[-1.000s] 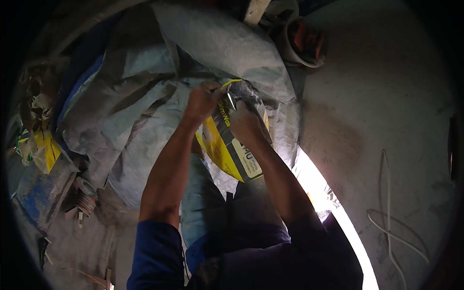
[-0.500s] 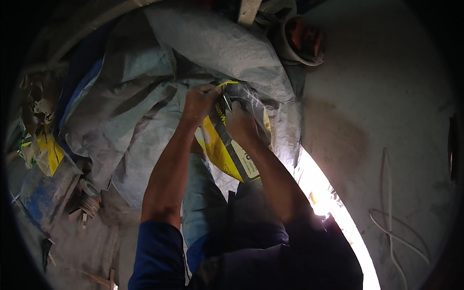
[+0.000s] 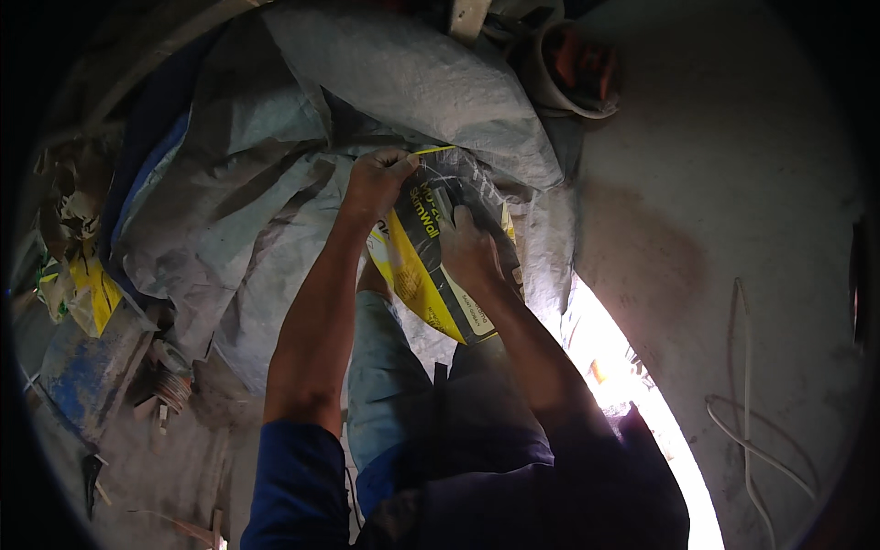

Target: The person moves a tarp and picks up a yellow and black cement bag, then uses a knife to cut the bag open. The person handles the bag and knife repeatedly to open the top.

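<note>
A full-looking sack (image 3: 423,275) in dark grey and yellow leans upright in front of my legs. My left hand (image 3: 378,181) is closed on its upper left corner, thumb and fingers pinching the top edge by a yellow strip. My right hand (image 3: 469,240) lies over the front of the sack, fingers wrapped round a slim, blade-like metal tool (image 3: 445,203). The tool's tip points up toward the sack's top edge; its handle is hidden in my fist. I cannot tell whether the sack's top is cut.
Large grey plastic sheeting (image 3: 412,73) is draped behind and left of the sack. A bucket (image 3: 579,112) with reddish things inside stands at the back right. A pale cable (image 3: 747,449) loops on the right floor. Crumpled yellow wrapping (image 3: 94,291) lies at the left. Bright light falls beside my right arm.
My right hand has moved slightly down and right with the tool, away from my left hand, uncovering more of the sack's front. My left hand keeps its pinch on the corner.
</note>
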### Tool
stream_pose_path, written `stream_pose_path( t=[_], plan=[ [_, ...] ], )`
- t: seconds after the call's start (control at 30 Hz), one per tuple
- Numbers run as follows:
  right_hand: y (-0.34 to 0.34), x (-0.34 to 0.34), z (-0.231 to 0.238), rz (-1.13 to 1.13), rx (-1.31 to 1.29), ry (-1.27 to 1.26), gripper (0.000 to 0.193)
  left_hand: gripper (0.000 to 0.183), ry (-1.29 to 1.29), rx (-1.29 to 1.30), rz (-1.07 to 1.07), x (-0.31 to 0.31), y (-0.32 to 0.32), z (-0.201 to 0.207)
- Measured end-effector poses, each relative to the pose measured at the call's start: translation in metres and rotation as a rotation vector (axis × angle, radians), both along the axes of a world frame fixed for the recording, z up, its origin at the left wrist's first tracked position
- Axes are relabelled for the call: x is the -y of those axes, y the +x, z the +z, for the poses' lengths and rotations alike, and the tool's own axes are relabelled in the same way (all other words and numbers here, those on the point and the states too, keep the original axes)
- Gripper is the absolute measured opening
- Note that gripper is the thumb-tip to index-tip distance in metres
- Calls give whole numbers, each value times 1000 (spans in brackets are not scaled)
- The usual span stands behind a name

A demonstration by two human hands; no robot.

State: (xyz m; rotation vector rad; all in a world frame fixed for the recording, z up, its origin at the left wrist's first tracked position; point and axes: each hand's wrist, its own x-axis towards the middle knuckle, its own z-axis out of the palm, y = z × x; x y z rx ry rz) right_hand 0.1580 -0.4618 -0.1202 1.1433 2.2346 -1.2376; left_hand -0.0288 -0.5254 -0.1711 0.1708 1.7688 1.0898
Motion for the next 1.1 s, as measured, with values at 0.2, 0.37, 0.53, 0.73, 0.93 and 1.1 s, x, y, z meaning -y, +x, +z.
stream_pose_path(
  t=[0.2, 0.37, 0.53, 0.73, 0.93, 1.1],
  plan=[
    [-17, -3, -27, 17, 50, 30, 22, 21, 66, -10, 40, 0, 3, 4],
    [17, 15, -20, 21, 189, -2, 23, 22, 46, -124, -18, 1, 3, 4],
    [43, 17, 3, 14, 179, -57, 22, 22, 49, -41, 12, -1, 1, 2],
    [7, 0, -1, 104, -66, 139, 19, 22, 18, 13, 2, -1, -1, 4],
    [-22, -3, -22, 38, -4, 101, 17, 21, 43, 5, 14, 1, 2, 4],
    [-21, -3, -35, 309, 27, 143, 23, 20, 60, 19, 53, 1, 5, -2]
  ],
)
